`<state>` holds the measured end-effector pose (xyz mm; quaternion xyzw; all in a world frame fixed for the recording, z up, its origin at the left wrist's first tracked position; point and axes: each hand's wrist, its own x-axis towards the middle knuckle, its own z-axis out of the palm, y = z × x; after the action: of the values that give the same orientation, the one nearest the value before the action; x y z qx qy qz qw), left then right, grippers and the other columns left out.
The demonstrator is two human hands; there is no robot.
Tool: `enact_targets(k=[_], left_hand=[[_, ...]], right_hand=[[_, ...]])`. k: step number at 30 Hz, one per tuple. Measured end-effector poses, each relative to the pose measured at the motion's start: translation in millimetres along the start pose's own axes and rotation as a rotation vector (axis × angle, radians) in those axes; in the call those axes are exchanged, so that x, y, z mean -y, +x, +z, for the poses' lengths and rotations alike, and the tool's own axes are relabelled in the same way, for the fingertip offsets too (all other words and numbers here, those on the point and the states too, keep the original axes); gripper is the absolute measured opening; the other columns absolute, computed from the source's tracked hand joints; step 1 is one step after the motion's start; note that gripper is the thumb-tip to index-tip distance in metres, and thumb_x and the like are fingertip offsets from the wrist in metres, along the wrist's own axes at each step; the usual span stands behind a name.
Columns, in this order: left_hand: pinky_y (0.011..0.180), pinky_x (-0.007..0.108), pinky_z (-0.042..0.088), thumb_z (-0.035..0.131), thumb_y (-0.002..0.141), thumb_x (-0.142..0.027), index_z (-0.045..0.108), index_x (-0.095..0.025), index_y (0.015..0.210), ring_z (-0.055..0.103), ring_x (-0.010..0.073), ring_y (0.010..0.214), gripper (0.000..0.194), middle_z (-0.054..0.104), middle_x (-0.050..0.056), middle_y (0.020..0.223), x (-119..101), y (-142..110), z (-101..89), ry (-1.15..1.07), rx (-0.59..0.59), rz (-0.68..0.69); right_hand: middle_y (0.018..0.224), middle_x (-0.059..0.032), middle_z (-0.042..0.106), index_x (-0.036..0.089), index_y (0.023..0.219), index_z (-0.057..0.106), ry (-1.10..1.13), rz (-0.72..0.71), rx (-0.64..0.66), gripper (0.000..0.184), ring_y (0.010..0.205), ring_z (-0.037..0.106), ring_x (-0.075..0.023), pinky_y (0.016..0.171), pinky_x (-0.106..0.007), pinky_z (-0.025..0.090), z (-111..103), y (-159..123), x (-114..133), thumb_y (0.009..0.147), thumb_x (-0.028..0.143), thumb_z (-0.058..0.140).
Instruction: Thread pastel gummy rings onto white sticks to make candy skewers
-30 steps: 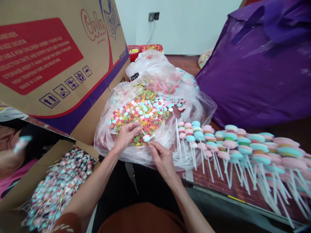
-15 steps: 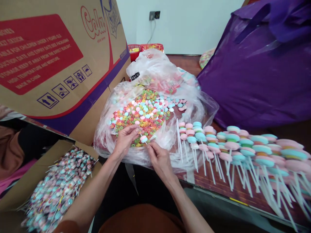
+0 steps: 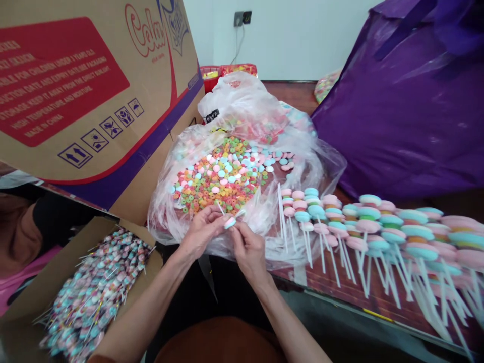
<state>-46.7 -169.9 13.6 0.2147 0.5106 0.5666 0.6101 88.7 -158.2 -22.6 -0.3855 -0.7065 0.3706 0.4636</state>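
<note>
Since the candy (image 3: 229, 223) is small, I judge, I have fingers of my left hand (image 3: 204, 232) and right hand (image 3: 250, 252) pinching it from either side, before the plastic bag (image 3: 162, 212) of sweets (image 3: 215, 189), likely for easy reach; lollipops (image 3: 369, 227) line the counter (image 3: 298, 89).

We note a table (image 3: 291, 89) with a dark red-brown, wood-look top. Behind the table we find a plain, pale wall (image 3: 295, 40), softly and evenly lit. Above the table's far edge we record a grey wall socket (image 3: 238, 19) beside a black fitting (image 3: 247, 17), a thin cable (image 3: 238, 49) hanging below. A yellow strip (image 3: 378, 315) marks the table's near edge.
</note>
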Motion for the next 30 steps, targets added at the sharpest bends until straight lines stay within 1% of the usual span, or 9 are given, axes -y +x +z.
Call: enact_targets(k=[3,7,10,12,16,20,23,27,30], left_hand=[[0.069,0.024,0.053,0.081,0.075,-0.037,0.063,-0.017,0.111,0.067,0.0139,0.076,0.045,0.071,0.003,0.087,-5.5,14.4,-2.5,0.199,-0.028,0.174],[0.082,0.031,0.051,0.056,0.091,-0.021,0.07,-0.019,0.113,0.063,0.0197,0.095,0.027,0.069,0.008,0.106,-22.6,52.3,-14.4,0.895,-0.124,0.625],[0.079,0.032,0.048,0.047,0.091,-0.015,0.073,-0.021,0.106,0.06,0.0205,0.091,0.031,0.064,0.009,0.105,-29.7,75.1,-27.7,1.337,-0.063,0.714],[0.075,0.031,0.047,0.044,0.091,-0.014,0.072,-0.021,0.108,0.058,0.0197,0.087,0.034,0.061,0.008,0.105,-30.4,81.7,-35.0,1.467,-0.011,0.726],[0.079,0.031,0.047,0.045,0.09,-0.012,0.067,-0.018,0.107,0.057,0.0196,0.088,0.029,0.061,0.008,0.101,-33.7,80.9,-34.9,1.441,-0.006,0.761],[0.084,0.031,0.046,0.05,0.09,-0.018,0.063,-0.016,0.105,0.057,0.0193,0.088,0.02,0.064,0.007,0.097,-43.4,88.3,-11.4,1.307,-0.025,0.788],[0.085,0.031,0.043,0.046,0.091,-0.015,0.063,-0.017,0.109,0.055,0.0207,0.094,0.024,0.063,0.008,0.102,-46.7,108.1,9.2,1.352,0.038,0.832],[0.074,0.031,0.039,0.045,0.087,-0.011,0.064,-0.016,0.088,0.05,0.0193,0.083,0.02,0.057,0.005,0.087,-41.8,132.5,19.8,1.474,0.121,0.708],[0.07,0.029,0.037,0.046,0.09,-0.017,0.06,-0.016,0.084,0.047,0.0169,0.077,0.015,0.055,0.004,0.085,-39.1,135.1,15.1,1.391,0.096,0.627]], right_hand=[[0.058,0.0061,0.045,0.019,0.073,0.056,-0.007,0.052,-0.007,0.027,0.05,0.041,-0.0082,0.051,-0.02,0.034,-8.1,6.5,-3.1,0.098,0.028,0.05],[0.056,0.0064,0.041,0.019,0.071,0.055,-0.09,0.128,-0.091,0.03,0.05,0.04,-0.009,0.051,-0.021,0.032,-20.8,12.8,-12.6,0.097,0.034,0.051],[0.056,0.0058,0.042,0.019,0.069,0.053,-0.101,0.176,-0.116,0.034,0.05,0.04,-0.0096,0.052,-0.022,0.033,-23.3,10.3,-18.7,0.097,0.037,0.05],[0.055,0.0058,0.041,0.02,0.068,0.052,-0.092,0.186,-0.102,0.034,0.05,0.04,-0.0096,0.052,-0.022,0.032,-21.7,7.6,-19.8,0.097,0.037,0.05],[0.055,0.0063,0.04,0.019,0.069,0.053,-0.094,0.167,-0.092,0.032,0.05,0.038,-0.009,0.052,-0.022,0.031,-18.2,6.5,-18.6,0.097,0.035,0.049],[0.055,0.0068,0.039,0.019,0.07,0.054,-0.11,0.149,-0.092,0.031,0.049,0.035,-0.0086,0.05,-0.023,0.028,-17.2,7.8,-20.0,0.097,0.033,0.049],[0.056,0.0069,0.039,0.019,0.072,0.056,-0.125,0.131,-0.091,0.029,0.049,0.034,-0.0085,0.05,-0.023,0.027,-17.1,7.4,-21.4,0.098,0.031,0.049],[0.058,0.0064,0.041,0.019,0.073,0.057,-0.125,0.13,-0.087,0.028,0.05,0.035,-0.0086,0.051,-0.023,0.028,-17.7,6.9,-21.8,0.098,0.029,0.048],[0.06,0.0057,0.043,0.019,0.074,0.057,-0.121,0.123,-0.081,0.028,0.052,0.036,-0.009,0.052,-0.023,0.029,-18.1,7.2,-21.6,0.098,0.028,0.048]])
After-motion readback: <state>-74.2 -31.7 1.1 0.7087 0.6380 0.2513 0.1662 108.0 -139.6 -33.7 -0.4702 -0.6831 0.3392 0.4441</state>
